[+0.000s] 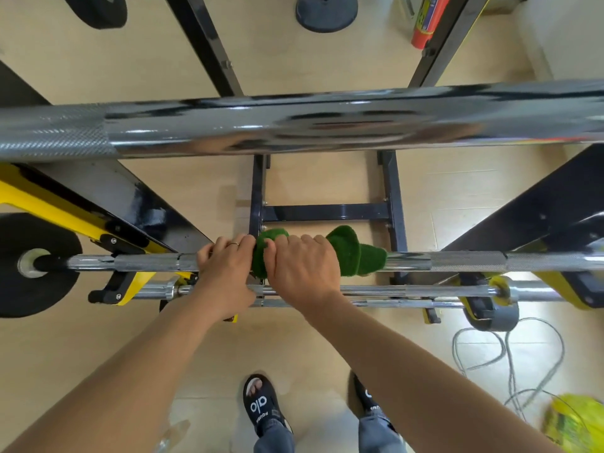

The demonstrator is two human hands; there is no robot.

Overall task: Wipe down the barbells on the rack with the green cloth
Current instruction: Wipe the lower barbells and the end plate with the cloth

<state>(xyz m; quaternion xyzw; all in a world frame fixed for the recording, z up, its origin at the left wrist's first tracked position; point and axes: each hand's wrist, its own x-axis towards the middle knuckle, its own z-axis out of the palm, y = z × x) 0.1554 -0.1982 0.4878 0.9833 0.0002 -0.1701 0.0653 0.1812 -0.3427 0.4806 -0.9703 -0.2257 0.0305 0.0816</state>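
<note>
- Right hand (302,261) is gripping the green cloth (354,253) around the middle barbell (457,261); fingers curled over the top of the bar and clamped on the cloth, knuckles toward the camera.
- Cloth is wrapping the shaft rather than lying flat on it, so I'd judge one slide is covering the full circumference instead of only the top face.
- Left hand (225,261) is sitting just beside the right, touching the cloth's left edge; fingers curled over the same bar, a ring on one finger. Whether it is pinching cloth or only bare steel, cannot tell. Likely steadying the bar so it isn't rolling in its hooks.
- Cloth is sitting near the centre of the bar span, on the smooth chrome; bunched folds are sticking out to the right of the right hand, a smaller lump showing between the two hands.
- Cloth looks thick, fuzzy, dark green, terry-like; no visible dirt at this resolution.
- Middle barbell is resting across the rack (572,223), black and yellow arms each side, with a black weight plate (29,266) on its left end.
- Upper barbell (327,125) is crossing close to the camera, above the hands and blurred; two thinner bars (408,291) are lying just below the hands. Neither is being touched.
- Judgement: wiping is mid-bar; knurled section to the right is not yet covered.
</note>
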